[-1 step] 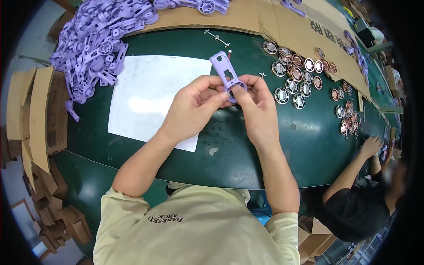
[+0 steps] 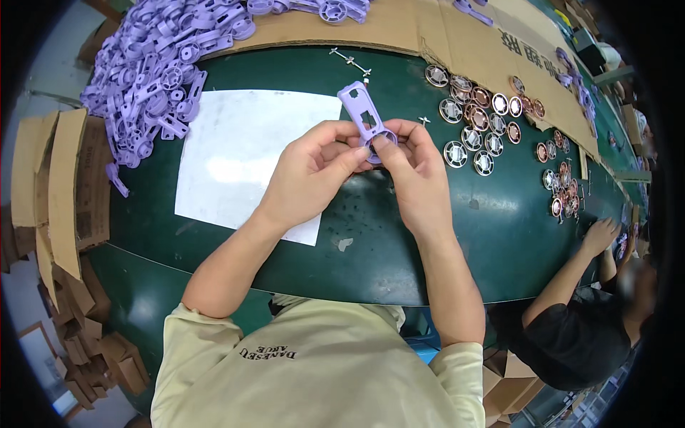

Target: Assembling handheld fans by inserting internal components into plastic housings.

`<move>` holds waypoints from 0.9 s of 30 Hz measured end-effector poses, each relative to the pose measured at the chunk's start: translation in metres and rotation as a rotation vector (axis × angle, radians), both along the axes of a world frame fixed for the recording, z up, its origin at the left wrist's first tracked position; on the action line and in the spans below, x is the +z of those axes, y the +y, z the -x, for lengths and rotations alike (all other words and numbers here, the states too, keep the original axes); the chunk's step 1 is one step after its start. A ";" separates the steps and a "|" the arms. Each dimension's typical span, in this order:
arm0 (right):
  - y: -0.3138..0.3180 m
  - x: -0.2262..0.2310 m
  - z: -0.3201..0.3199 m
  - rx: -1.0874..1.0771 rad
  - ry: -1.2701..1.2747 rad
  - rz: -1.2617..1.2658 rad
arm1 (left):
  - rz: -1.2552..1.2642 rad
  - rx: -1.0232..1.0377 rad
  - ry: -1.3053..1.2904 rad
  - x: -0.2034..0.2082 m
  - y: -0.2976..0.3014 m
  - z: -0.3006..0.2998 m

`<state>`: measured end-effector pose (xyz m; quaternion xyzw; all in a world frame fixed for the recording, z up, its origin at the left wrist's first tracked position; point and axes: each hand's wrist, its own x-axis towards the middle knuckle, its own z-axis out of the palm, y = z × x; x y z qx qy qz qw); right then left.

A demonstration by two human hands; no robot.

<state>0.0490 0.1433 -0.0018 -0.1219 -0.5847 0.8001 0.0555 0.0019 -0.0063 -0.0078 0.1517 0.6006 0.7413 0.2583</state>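
A purple plastic housing (image 2: pixel 362 113) with cut-out openings and a round ring at its lower end is held over the green table. My left hand (image 2: pixel 314 167) pinches the ring's left side between thumb and fingers. On the other side my right hand (image 2: pixel 416 165) grips the same ring, its thumb pressed into the opening. The fingertips cover much of the ring. A small white connector (image 2: pixel 366 81) shows just above the housing's far end. Below and to the left lies a white sheet (image 2: pixel 235 164).
A large heap of purple housings (image 2: pixel 153 85) lies at the far left. Several round silver and copper-coloured rings (image 2: pixel 472 138) are spread at the right. Small metal pieces (image 2: pixel 351 62) lie ahead. Cardboard (image 2: pixel 321 34) lines the far edge. At the right, another person's hand (image 2: pixel 601 234) rests near the table.
The purple housing has tilted very slightly to the left, and the small connector at its far end has shifted a little left. Both hands keep their hold.
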 end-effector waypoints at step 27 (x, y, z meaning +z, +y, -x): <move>0.039 0.004 0.016 0.051 0.000 -0.108 | 0.215 -0.015 0.522 -0.008 0.023 0.048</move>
